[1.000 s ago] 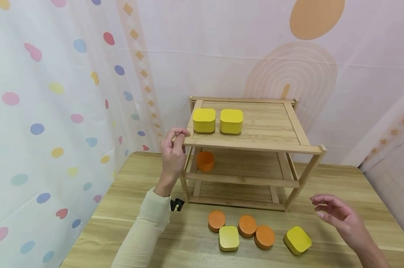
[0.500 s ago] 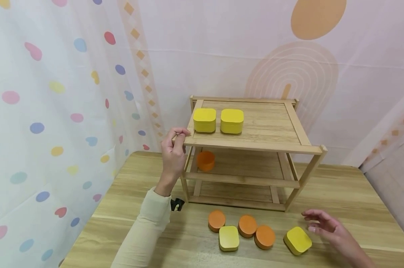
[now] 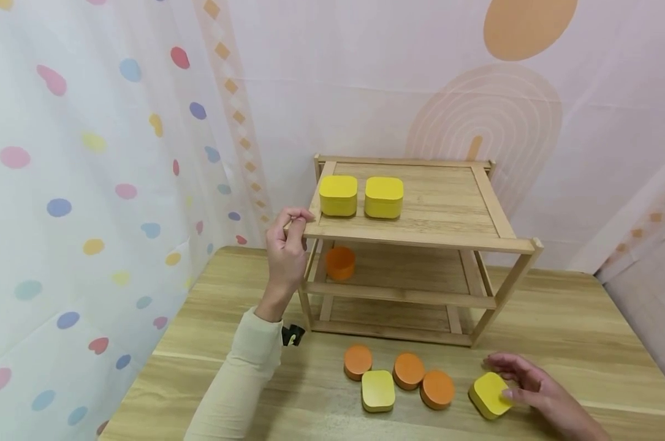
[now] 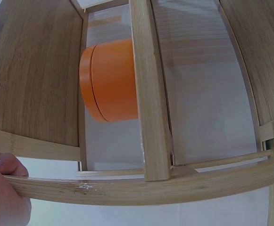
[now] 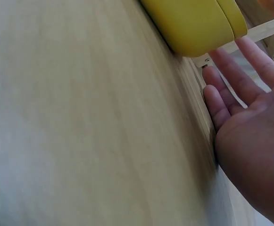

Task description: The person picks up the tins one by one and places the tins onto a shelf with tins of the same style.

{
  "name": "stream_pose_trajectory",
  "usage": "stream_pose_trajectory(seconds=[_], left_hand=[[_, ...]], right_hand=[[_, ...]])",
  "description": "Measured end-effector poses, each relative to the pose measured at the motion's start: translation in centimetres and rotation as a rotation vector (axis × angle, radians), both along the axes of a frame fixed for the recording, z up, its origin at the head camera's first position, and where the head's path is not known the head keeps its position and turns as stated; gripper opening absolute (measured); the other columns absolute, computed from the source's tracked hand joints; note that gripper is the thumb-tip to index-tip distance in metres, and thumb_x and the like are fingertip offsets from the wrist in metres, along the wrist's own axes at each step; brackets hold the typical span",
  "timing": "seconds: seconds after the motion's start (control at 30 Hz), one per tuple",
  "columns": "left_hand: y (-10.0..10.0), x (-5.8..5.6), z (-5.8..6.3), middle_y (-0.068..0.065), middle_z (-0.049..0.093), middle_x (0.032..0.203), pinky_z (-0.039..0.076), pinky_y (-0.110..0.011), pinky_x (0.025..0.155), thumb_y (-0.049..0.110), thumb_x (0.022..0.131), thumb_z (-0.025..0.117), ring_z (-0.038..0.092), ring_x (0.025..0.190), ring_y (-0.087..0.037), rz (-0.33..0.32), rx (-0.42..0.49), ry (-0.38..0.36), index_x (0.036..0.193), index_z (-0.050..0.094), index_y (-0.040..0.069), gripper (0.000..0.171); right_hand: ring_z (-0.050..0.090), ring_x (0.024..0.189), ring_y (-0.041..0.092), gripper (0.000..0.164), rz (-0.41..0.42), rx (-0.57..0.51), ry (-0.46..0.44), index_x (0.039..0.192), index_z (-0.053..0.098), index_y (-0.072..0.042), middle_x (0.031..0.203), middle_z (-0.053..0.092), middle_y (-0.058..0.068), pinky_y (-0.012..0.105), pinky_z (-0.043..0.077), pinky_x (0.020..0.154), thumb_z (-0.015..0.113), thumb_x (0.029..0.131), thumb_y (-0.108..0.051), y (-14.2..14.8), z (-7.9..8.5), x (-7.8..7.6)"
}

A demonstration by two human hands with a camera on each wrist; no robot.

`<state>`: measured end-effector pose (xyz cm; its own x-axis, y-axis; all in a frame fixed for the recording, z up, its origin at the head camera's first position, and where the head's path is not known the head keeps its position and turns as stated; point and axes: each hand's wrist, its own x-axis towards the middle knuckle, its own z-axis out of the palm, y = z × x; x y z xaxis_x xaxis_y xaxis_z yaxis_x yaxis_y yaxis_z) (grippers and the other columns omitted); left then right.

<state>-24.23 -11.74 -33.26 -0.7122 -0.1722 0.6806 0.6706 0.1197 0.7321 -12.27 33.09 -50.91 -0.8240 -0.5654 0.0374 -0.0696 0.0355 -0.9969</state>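
My left hand holds the front left corner of a wooden three-tier shelf rack; in the left wrist view its fingers curl over the rail. Down on the table at the right, my right hand is around the far and right sides of a yellow square box. Its thumb lies near the lid's edge. In the right wrist view the fingers stretch out beside that yellow box, loosely spread, and a firm grip does not show.
Two yellow boxes sit at the left of the top shelf. An orange round tin stands at the left of the middle shelf. On the table, another yellow box lies among several orange round tins. A patterned curtain hangs behind.
My right hand has moved left and toward me, from beside the yellow box to around it. The left hand keeps its hold on the rack.
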Motion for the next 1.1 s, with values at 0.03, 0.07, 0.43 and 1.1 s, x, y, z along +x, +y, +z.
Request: stream_pose_trajectory(seconds=[0.03,0.07,0.43,1.1], left_hand=[[0.0,0.0,0.0,0.004,0.035,0.049,0.023,-0.024,0.034,0.009,0.101,0.041,0.027,0.038,-0.009,-0.002,0.001,0.001,0.095,0.061,-0.004,0.025],[0.0,0.0,0.0,0.004,0.036,0.049,0.023,-0.024,0.034,0.009,0.101,0.041,0.027,0.038,-0.009,-0.002,0.002,0.002,0.095,0.061,-0.004,0.025],[-0.1,0.0,-0.1,0.005,0.034,0.047,0.021,-0.025,0.034,0.008,0.1,0.04,0.026,0.037,-0.008,-0.007,0.01,0.011,0.095,0.061,-0.005,0.025],[0.0,0.0,0.0,0.004,0.035,0.047,0.022,-0.024,0.034,0.008,0.1,0.04,0.027,0.038,-0.008,0.005,0.005,0.012,0.095,0.061,-0.005,0.025]], right_hand=[[0.051,0.127,0.004,0.048,0.015,-0.005,0.001,0.145,0.029,0.013,0.143,0.053,-0.003,0.017,0.042,0.1,0.042,0.099,0.007,0.0,0.0,0.0],[0.05,0.128,0.004,0.049,0.035,-0.02,-0.009,0.145,0.028,0.013,0.144,0.051,-0.003,0.016,0.041,0.101,0.043,0.098,0.008,0.0,0.0,0.0],[0.043,0.135,0.005,0.061,0.261,-0.132,-0.081,0.148,0.02,0.013,0.152,0.042,0.001,0.017,0.038,0.106,0.049,0.094,0.013,0.0,-0.2,-0.8],[0.048,0.128,0.006,0.061,0.315,-0.079,-0.123,0.149,0.026,0.009,0.15,0.045,-0.005,0.018,0.038,0.104,0.051,0.094,0.012,0.6,0.2,-1.1]])
